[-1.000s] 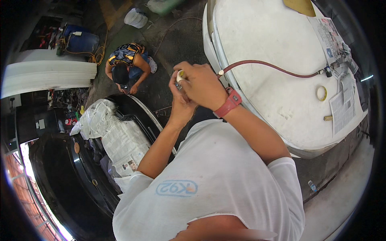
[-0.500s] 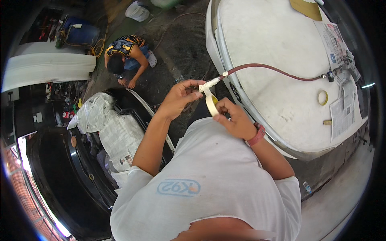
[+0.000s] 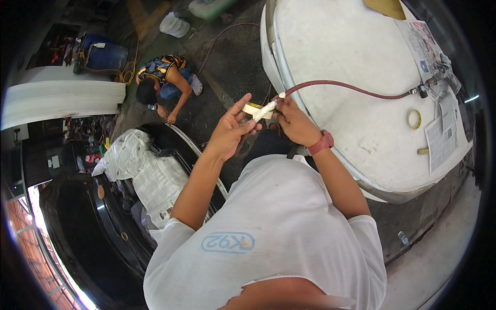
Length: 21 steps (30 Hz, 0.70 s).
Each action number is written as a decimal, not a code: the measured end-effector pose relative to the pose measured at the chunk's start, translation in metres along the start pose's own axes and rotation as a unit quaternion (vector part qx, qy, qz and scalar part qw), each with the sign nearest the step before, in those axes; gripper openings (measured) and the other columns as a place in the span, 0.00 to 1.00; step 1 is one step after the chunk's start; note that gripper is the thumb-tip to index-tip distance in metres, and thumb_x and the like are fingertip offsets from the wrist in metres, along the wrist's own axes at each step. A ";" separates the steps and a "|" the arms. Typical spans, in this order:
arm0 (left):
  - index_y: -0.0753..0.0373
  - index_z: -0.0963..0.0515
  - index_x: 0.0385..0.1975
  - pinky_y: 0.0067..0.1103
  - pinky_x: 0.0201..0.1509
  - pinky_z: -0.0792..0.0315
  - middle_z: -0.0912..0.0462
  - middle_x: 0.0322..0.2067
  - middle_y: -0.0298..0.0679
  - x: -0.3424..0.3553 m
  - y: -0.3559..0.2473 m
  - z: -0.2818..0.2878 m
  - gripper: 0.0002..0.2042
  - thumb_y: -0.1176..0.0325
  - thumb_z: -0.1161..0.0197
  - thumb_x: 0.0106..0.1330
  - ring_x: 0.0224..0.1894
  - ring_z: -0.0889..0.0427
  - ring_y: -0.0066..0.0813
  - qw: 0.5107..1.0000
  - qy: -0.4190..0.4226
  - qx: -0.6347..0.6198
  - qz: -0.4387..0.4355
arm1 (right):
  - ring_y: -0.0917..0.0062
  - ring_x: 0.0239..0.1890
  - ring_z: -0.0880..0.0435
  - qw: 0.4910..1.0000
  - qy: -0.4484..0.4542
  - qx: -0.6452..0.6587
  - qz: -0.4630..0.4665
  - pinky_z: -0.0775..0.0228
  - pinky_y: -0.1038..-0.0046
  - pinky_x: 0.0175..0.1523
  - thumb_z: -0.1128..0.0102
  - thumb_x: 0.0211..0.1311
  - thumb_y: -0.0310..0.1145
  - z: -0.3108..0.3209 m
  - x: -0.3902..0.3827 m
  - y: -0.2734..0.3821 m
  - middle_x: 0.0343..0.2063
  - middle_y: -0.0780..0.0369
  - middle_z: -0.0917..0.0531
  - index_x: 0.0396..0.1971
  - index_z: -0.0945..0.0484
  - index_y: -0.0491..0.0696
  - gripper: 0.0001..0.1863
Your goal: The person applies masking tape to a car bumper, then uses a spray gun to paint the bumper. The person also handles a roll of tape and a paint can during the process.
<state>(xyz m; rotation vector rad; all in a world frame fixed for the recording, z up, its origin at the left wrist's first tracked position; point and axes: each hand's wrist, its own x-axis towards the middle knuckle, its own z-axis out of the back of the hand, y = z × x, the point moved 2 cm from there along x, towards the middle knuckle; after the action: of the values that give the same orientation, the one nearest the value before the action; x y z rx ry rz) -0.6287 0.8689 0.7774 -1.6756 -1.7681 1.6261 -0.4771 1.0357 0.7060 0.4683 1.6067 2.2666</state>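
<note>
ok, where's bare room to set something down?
White panel: below the hose, left of the tape ring and newspaper; also above the hose, below the brown card. Crowded: its right edge, newspaper around the hose fitting.

Right: a large white panel [image 3: 351, 57], on which I see newspaper sheets [image 3: 438, 152] and a ring of tape [image 3: 419, 120]. Upper left: a crouching person in a patterned sleeveless top [image 3: 159, 67], beside a black part [image 3: 181, 150] draped with newspaper [image 3: 159, 181]; beyond, a white bucket [image 3: 174, 25], a blue drum [image 3: 108, 56] and coiled yellow cord [image 3: 123, 77]. Lower left: a second black panel [image 3: 67, 222]. Lower right: a bottle [image 3: 403, 238], lying down.
</note>
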 end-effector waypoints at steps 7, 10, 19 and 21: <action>0.51 0.65 0.88 0.28 0.58 0.15 0.23 0.66 0.55 -0.005 0.007 -0.012 0.54 0.84 0.31 0.72 0.52 0.10 0.33 0.985 -0.054 0.041 -0.159 | 0.55 0.47 0.14 0.962 -0.152 -0.174 0.148 0.22 0.61 0.54 0.33 0.74 0.30 0.014 0.011 0.090 0.47 0.53 0.13 0.55 0.19 0.42 0.15; 0.50 0.66 0.88 0.29 0.59 0.15 0.27 0.69 0.56 -0.007 0.009 -0.018 0.56 0.84 0.30 0.71 0.54 0.11 0.33 0.976 -0.073 0.087 -0.187 | 0.52 0.42 0.11 0.985 -0.014 -0.144 0.093 0.21 0.53 0.45 0.31 0.70 0.37 0.005 0.055 0.099 0.38 0.53 0.10 0.53 0.18 0.47 0.16; 0.55 0.69 0.79 0.41 0.68 0.20 0.28 0.69 0.64 -0.012 0.026 0.001 0.50 0.77 0.31 0.73 0.63 0.13 0.49 0.883 -0.210 0.351 -0.232 | 0.54 0.40 0.10 0.979 -0.006 -0.133 0.155 0.19 0.59 0.46 0.39 0.65 0.22 -0.044 0.067 0.128 0.34 0.53 0.12 0.60 0.20 0.45 0.22; 0.59 0.61 0.79 0.43 0.77 0.28 0.24 0.66 0.61 -0.013 0.024 0.005 0.49 0.70 0.26 0.70 0.65 0.15 0.54 0.813 -0.244 0.420 -0.320 | 0.49 0.44 0.10 0.989 0.011 -0.083 0.118 0.19 0.53 0.49 0.37 0.64 0.24 -0.048 0.048 0.133 0.40 0.49 0.11 0.56 0.20 0.45 0.20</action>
<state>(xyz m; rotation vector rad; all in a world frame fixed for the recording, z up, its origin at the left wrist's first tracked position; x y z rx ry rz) -0.6150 0.8498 0.7633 -0.2364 -1.1994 2.0822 -0.5507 0.9746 0.8208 0.6203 1.4209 2.5624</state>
